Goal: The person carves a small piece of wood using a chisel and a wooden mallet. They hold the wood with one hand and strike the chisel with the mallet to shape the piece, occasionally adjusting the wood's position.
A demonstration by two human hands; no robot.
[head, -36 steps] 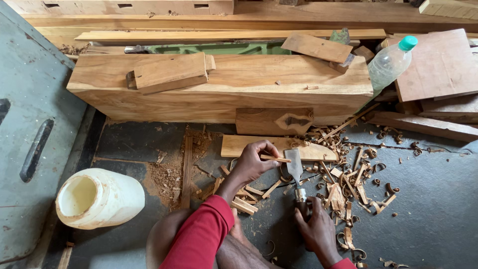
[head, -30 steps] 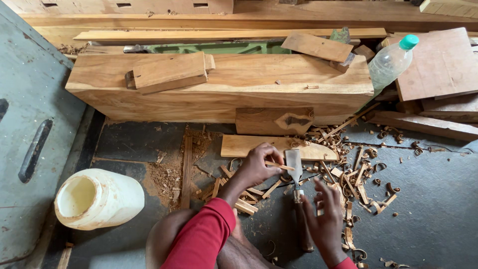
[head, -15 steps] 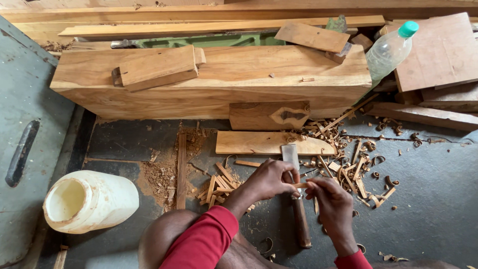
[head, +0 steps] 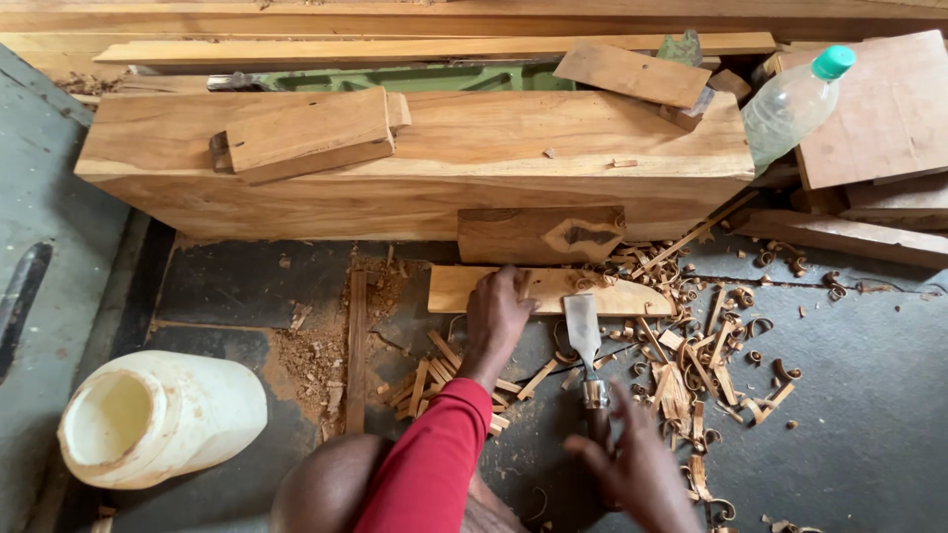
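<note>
The left hand (head: 497, 316) lies flat, fingers spread, pressing the board (head: 548, 289), whose long axis runs crosswise. The right hand (head: 632, 469) is wrapped around the chisel (head: 585, 345) handle. The blade points straight ahead of that grip toward the board's near edge, just right of the left hand.

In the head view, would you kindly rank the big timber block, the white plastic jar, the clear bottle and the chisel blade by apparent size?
1. Big timber block, by far the largest.
2. White plastic jar, though it lies nearer the camera, which flatters it.
3. Clear bottle with the green cap.
4. Chisel blade, the smallest; the right hand holds its handle.
</note>
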